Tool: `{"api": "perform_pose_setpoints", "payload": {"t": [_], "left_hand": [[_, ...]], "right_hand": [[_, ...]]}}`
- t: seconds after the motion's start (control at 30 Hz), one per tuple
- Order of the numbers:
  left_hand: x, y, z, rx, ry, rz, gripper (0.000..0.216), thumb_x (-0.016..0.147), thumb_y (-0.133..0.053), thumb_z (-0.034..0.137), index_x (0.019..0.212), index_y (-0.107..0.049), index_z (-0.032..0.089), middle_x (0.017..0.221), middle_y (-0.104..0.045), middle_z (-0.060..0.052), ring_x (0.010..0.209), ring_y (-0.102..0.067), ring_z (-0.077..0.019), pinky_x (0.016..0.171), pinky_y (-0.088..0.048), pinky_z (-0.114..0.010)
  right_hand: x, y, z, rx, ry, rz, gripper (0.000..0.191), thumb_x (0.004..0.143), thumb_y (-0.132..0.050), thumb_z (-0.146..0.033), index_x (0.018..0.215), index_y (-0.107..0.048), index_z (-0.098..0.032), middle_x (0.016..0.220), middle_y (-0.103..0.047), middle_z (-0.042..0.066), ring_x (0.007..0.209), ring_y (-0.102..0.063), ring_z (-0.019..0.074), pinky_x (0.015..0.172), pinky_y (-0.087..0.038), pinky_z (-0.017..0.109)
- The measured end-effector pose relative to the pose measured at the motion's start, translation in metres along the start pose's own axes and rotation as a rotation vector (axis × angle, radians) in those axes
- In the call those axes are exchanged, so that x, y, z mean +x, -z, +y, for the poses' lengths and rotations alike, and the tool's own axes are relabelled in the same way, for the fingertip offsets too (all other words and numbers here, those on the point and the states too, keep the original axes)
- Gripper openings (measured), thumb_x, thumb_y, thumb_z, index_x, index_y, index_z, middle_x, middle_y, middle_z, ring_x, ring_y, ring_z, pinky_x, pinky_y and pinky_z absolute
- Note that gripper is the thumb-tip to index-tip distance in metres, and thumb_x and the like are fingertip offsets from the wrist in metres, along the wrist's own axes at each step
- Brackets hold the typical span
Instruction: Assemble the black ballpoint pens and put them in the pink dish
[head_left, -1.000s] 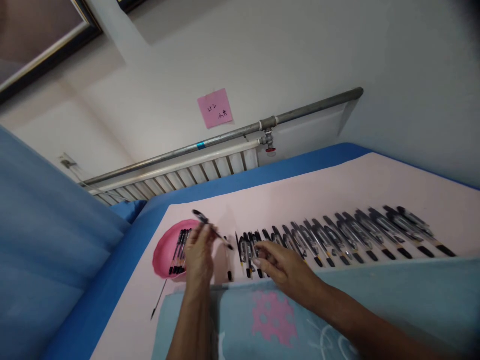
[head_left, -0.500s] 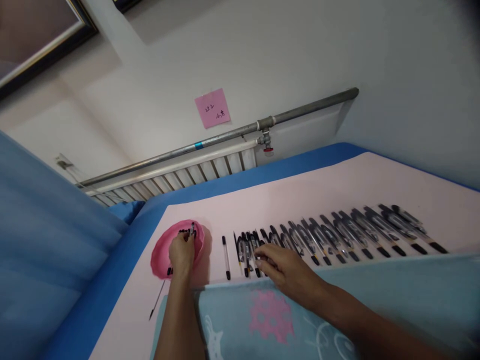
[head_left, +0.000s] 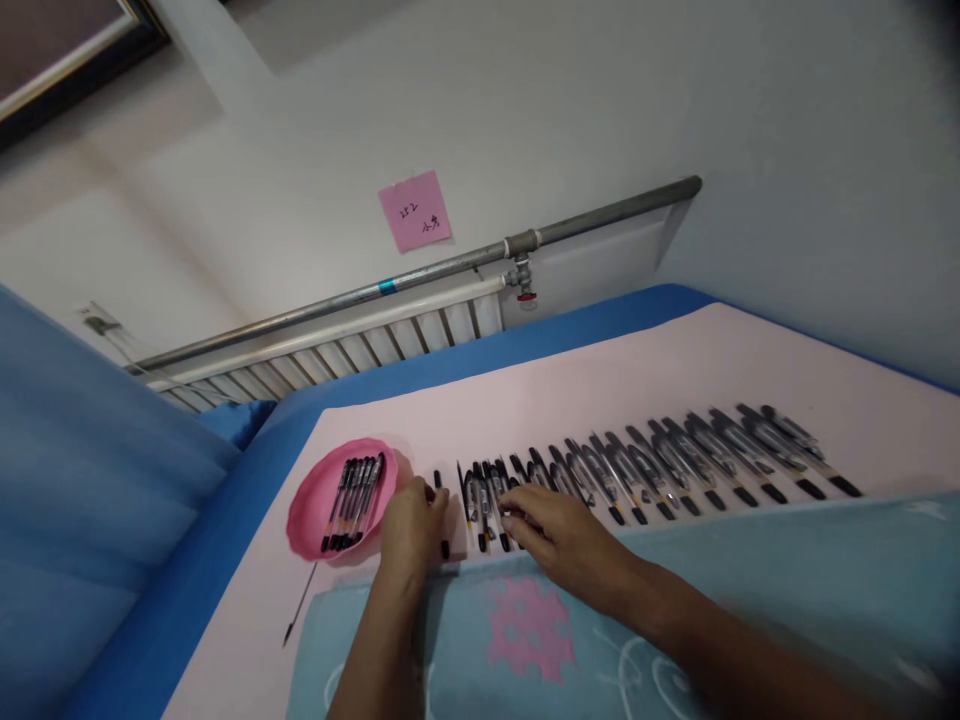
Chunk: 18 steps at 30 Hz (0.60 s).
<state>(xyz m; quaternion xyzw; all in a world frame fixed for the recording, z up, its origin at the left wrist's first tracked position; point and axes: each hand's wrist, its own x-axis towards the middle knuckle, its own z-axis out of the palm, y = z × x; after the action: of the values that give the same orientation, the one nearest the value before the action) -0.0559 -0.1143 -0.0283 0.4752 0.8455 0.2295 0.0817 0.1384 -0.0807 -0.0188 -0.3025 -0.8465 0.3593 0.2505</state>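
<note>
The left hand (head_left: 409,530) is at a single black-ended pen (head_left: 445,547) that lies on the table (head_left: 622,308) in the gap between a pink bowl (head_left: 301,520) and a long row of pens (head_left: 652,470). Its thumb and forefinger meet the upper part of this pen, though whether they are clamped on it or merely touching, I cannot tell. The right hand (head_left: 574,540) is at the left part of the row, its fingers curled down among the pens; the back of the hand hides whether they are together on one. The row slants across a pale pink sheet (head_left: 525,415), the pens side by side, clear barrels and black ends showing, with dark caps and small clips lying close among them. In the bowl, several more pens lie side by side, their black ends leaning toward the rim at the far side. A thin rod (head_left: 300,603) with a dark tip lies just outside the bowl on the near side. Both forearms reach over a light blue cloth (head_left: 735,570) along the near edge, which bears a pink spotted patch (head_left: 531,630). Behind the table stand a white radiator (head_left: 360,345) and a metal pipe (head_left: 442,268).
</note>
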Motion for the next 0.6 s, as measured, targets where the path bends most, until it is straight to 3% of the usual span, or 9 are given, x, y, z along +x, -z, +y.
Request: {"api": "perform_pose_setpoints", "payload": {"t": [0.13, 0.23, 0.33, 0.43, 0.6], "left_hand": [[0.006, -0.004, -0.007, -0.116, 0.090, -0.099, 0.016, 0.058, -0.060, 0.023, 0.047, -0.049, 0.019, 0.049, -0.055, -0.005, 0.057, -0.054, -0.0203, 0.053, -0.029, -0.027], [0.006, 0.000, -0.008, -0.214, 0.108, -0.157, 0.018, 0.064, -0.055, 0.026, 0.050, -0.050, 0.017, 0.047, -0.052, -0.002, 0.049, -0.051, -0.0155, 0.049, -0.030, -0.025], [-0.002, 0.002, 0.000, -0.582, 0.118, -0.277, 0.023, 0.072, -0.051, 0.036, 0.061, -0.052, 0.016, 0.051, -0.054, 0.000, 0.045, -0.049, -0.0112, 0.044, -0.033, -0.022], [-0.011, 0.000, 0.012, -1.038, 0.115, -0.431, 0.025, 0.067, -0.060, 0.039, 0.069, -0.055, 0.014, 0.059, -0.057, 0.000, 0.050, -0.053, -0.0104, 0.043, -0.036, -0.020], [-0.021, -0.006, 0.027, -1.166, 0.036, -0.611, 0.023, 0.067, -0.064, 0.034, 0.076, -0.058, 0.013, 0.062, -0.059, 0.000, 0.048, -0.052, -0.0091, 0.048, -0.041, -0.022]], "right_hand": [[0.000, -0.001, 0.001, -0.011, 0.010, -0.004, 0.015, 0.085, -0.040, -0.018, 0.080, -0.054, -0.019, 0.077, -0.054, 0.002, 0.073, -0.049, 0.0137, 0.064, -0.036, 0.025], [0.000, 0.000, 0.001, -0.009, 0.005, 0.003, 0.016, 0.085, -0.039, -0.019, 0.079, -0.054, -0.018, 0.078, -0.055, 0.002, 0.072, -0.050, 0.0136, 0.063, -0.036, 0.024], [0.000, 0.000, 0.001, 0.016, -0.008, -0.002, 0.017, 0.085, -0.040, -0.021, 0.079, -0.056, -0.018, 0.076, -0.055, 0.002, 0.069, -0.050, 0.0129, 0.061, -0.035, 0.024], [0.001, -0.004, 0.001, 0.084, -0.059, 0.018, 0.015, 0.085, -0.043, -0.025, 0.085, -0.057, -0.019, 0.070, -0.056, 0.000, 0.064, -0.050, 0.0118, 0.056, -0.033, 0.022], [0.003, -0.009, 0.003, 0.173, -0.168, 0.044, 0.014, 0.079, -0.051, -0.028, 0.087, -0.057, -0.018, 0.066, -0.058, -0.002, 0.058, -0.050, 0.0110, 0.050, -0.030, 0.021]]}}
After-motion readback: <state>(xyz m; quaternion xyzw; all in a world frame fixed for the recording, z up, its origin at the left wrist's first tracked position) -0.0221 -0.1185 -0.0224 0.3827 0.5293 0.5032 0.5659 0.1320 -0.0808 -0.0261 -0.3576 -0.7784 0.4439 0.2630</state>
